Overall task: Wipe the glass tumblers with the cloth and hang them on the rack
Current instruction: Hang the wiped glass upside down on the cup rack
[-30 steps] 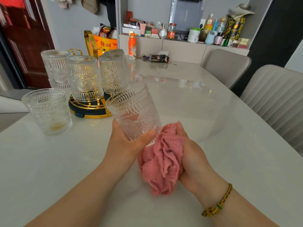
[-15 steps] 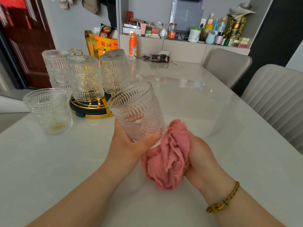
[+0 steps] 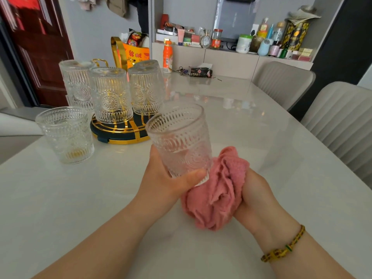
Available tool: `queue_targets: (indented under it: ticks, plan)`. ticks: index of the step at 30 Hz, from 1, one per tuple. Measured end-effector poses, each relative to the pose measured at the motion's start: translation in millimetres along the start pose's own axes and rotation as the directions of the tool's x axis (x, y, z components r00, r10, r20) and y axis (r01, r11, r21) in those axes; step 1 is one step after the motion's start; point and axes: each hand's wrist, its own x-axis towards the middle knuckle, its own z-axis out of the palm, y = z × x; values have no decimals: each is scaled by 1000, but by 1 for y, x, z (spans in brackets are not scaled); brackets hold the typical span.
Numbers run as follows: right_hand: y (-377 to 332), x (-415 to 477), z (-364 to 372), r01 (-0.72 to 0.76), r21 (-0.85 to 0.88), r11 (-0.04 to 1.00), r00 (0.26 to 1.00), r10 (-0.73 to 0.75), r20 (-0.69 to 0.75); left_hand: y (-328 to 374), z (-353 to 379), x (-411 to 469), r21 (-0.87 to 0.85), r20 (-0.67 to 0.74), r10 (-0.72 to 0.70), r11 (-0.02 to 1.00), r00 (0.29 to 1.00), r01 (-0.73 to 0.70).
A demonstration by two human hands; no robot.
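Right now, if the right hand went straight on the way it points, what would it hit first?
The right hand would push its pink cloth into the glass tumbler held by the left hand; cloth and tumbler seem to touch, though depth is unclear.

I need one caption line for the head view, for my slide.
Left hand holds a glass tumbler; right hand grips the pink cloth beside it.

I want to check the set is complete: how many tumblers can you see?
5. On the rack, upside down: back-left tumbler, middle tumbler, right tumbler. Upright tumbler on the table left of the rack. Held tumbler in the left hand. Others may hide behind the rack.
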Motion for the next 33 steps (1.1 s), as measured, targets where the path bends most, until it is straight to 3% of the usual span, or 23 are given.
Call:
queue_targets:
  ticks: [3,6,9,11,17,22,30,33]
  plan:
    - [2,2,1,6,-15,1000,995,-7,-100,0,0,1,31,44,-43,999,998,42]
    - [5,4,2,-12,-122,993,998,5,-58,1,-4,3,7,-40,-107,994,993,107]
    - [6,15,-10,131,-454,881,974,-200,-106,4,-8,3,36,-106,-112,993,988,116]
    - [4,13,-10,186,-558,808,952,-288,-100,5,-11,-1,80,-140,-89,992,986,100]
    - [5,5,-5,330,-601,728,862,-492,-123,22,-14,-6,112,-186,-63,990,980,85]
    - [6,9,21,431,-685,588,808,-589,3,47,-42,-4,223,-238,-53,969,970,108]
    - [44,43,58,413,-635,653,813,-579,-67,125,-146,23,389,-292,-47,907,955,163]
    - [51,46,55,419,-677,605,825,-564,6,151,-176,39,496,-295,-13,853,955,165]
